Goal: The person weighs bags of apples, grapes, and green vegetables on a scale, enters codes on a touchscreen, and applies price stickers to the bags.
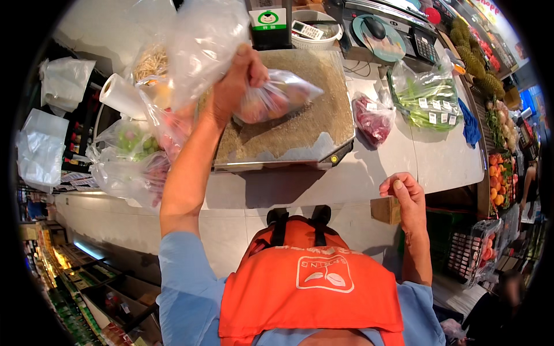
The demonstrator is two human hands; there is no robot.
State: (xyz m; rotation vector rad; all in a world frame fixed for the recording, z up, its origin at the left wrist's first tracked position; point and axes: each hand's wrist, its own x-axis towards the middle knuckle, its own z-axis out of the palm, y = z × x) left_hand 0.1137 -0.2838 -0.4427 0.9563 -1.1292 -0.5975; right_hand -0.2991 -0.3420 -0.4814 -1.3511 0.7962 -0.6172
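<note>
My left hand (242,71) grips the gathered neck of a clear plastic bag (277,97) holding reddish produce, blurred, over the stained metal platform of a scale (298,129). The bag's loose upper plastic (207,39) spreads above the fist. My right hand (404,190) hovers near the counter's front edge, its fingers curled with thumb against forefinger; whether anything thin is between them cannot be made out. Right of the scale lie a bag of dark red produce (374,119) and a bag of green leafy stalks (426,101) bearing several labels.
Bagged green fruit (136,142) and more bagged produce crowd the left, beside a plastic bag roll (123,97). A white basket (316,41), a mouse (374,27) and a calculator (425,46) are at the back. A blue cloth (470,123) lies right; a person (493,307) is at lower right.
</note>
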